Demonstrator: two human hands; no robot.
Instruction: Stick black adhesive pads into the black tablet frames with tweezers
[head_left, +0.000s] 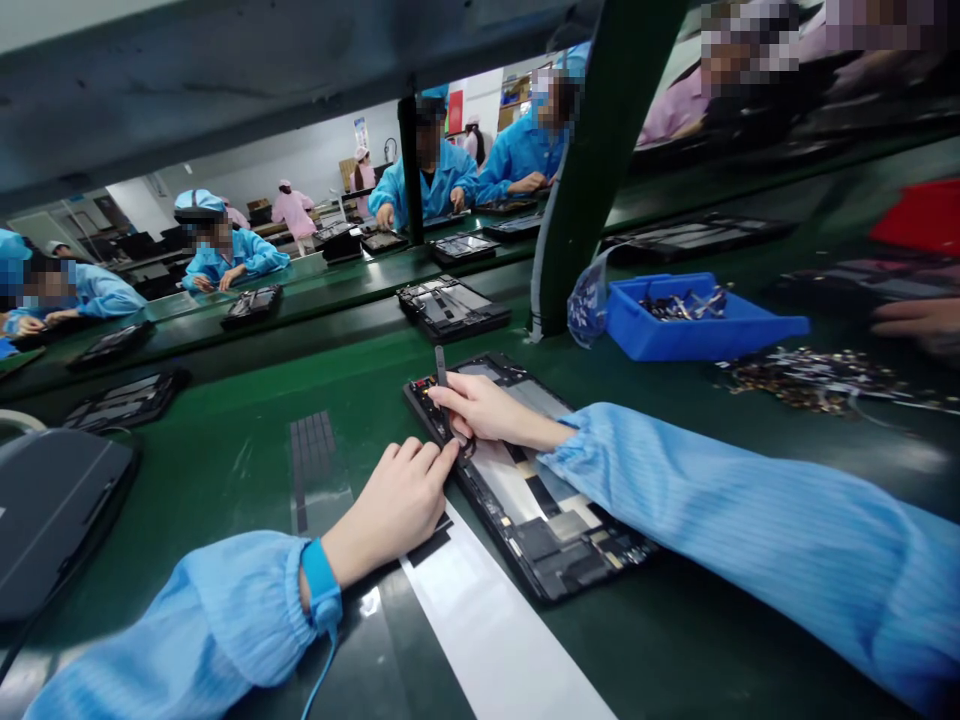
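Observation:
An opened tablet (551,500) lies slanted before me, its black frame, silver panels and inner parts showing. Over its upper left edge, my right hand (487,408) is closed on a slim dark grey strip-like piece (440,365) that sticks up past the fingers. A small dark curved part hangs below those fingers. My left hand (401,495) is closed, with its index fingertip against that curved part; what its fingers hold, if anything, is hidden. Under the left hand, a white strip (502,620) with black pieces at its top end runs toward me.
A blue bin (667,335) of small cables stands right, beside a loose cable pile (825,380). A green post (592,170) rises behind the tablet. Left are a clear sheet with dark strips (311,460) and a grey device (60,510). Co-workers sit beyond another tablet (454,305).

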